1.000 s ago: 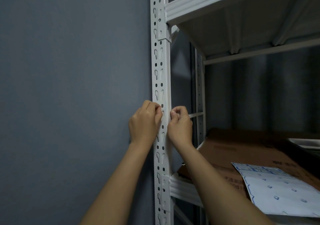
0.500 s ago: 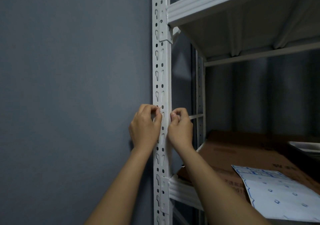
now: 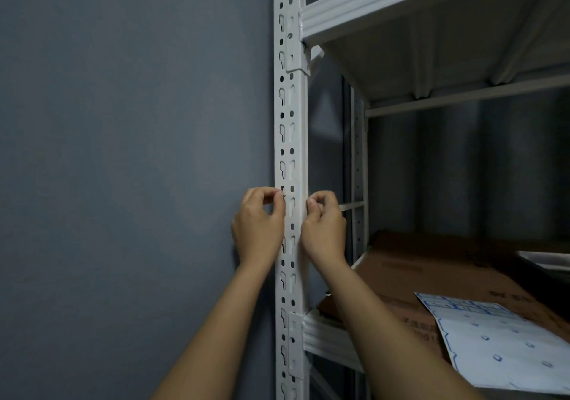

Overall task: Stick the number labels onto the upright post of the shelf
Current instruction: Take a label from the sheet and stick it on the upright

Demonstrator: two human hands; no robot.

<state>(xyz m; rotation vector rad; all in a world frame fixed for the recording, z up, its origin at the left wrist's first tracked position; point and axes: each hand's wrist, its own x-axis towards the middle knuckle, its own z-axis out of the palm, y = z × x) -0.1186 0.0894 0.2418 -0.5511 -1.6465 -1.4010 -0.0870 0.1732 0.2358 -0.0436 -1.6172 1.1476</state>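
Note:
The white perforated upright post [image 3: 291, 140] of the shelf runs down the middle of the view. My left hand [image 3: 259, 227] is at the post's left edge, its thumb and forefinger pinching a small pale piece, the number label [image 3: 283, 196]. My right hand [image 3: 324, 227] is at the post's right edge with its fingers curled, thumb tip and forefinger pinched together against the metal. The label is barely distinct from the white post, so its full extent across the face is hard to tell. A white sheet of blue-printed labels [image 3: 499, 341] lies on the lower shelf at the right.
A grey wall [image 3: 123, 152] fills the left. The upper shelf board [image 3: 401, 7] juts out above my hands. A flat brown cardboard box [image 3: 431, 260] lies on the lower shelf above its front beam [image 3: 327, 335]. The rear upright [image 3: 357, 168] stands behind.
My hands have drawn apart: both sat close together over the post's face, and now the left is at its left edge and the right at its right edge.

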